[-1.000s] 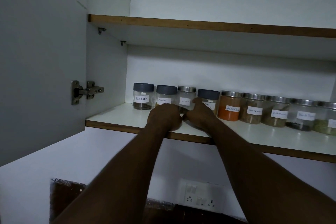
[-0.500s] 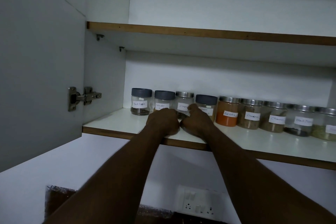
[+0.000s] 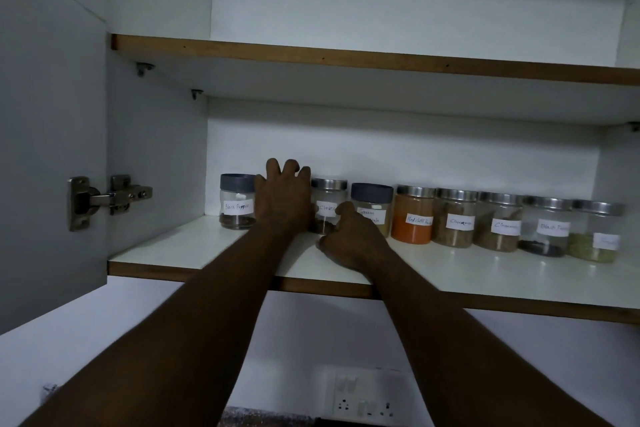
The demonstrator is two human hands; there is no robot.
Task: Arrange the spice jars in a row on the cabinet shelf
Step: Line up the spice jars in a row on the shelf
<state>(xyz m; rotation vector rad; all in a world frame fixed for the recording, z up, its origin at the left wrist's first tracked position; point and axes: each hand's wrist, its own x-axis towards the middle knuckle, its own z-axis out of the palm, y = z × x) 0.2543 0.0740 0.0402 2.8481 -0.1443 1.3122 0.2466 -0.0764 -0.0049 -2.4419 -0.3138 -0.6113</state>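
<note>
Far-left on cabinet shelf [image 3: 207,253]: left hand's [image 3: 282,199] bent fingers cap the hidden second jar; right hand [image 3: 349,239] curls beside Cloves jar [image 3: 329,184], grasp unclear; jars likely light, slick, breakable, so grip the sides.

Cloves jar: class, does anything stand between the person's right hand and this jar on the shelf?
Nothing visible does. The right hand rests on the shelf directly in front of the cloves jar, its fingers curled near the jar's base. Whether they touch it cannot be told.

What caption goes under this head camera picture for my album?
The left hand and right hand reach among labelled spice jars lined up on the cabinet shelf.
</note>
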